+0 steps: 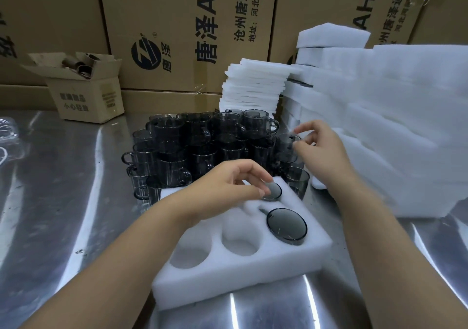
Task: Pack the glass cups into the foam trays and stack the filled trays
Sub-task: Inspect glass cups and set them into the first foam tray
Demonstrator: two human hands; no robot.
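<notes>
Head view: tray-filling underway. Left hand pinches a cup into the foam tray at six o'clock; right hand pinches the next cup at two o'clock. It probably goes upside-down into an empty pocket.

The counter I work at is bare shiny metal, streaked with bright reflections. On its far left stands a small cardboard box with its flaps open and dark print on the sides facing me. Brownish cylindrical pieces lie inside it; I cannot tell what they are. At the left edge, near that box, is some crumpled clear plastic, mostly cut off from view. Across the whole far side, big brown cartons stand side by side like a wall. They carry large black Chinese characters turned sideways and the letters AH. One bears a round black logo, and clear tape glints low on it.
</notes>
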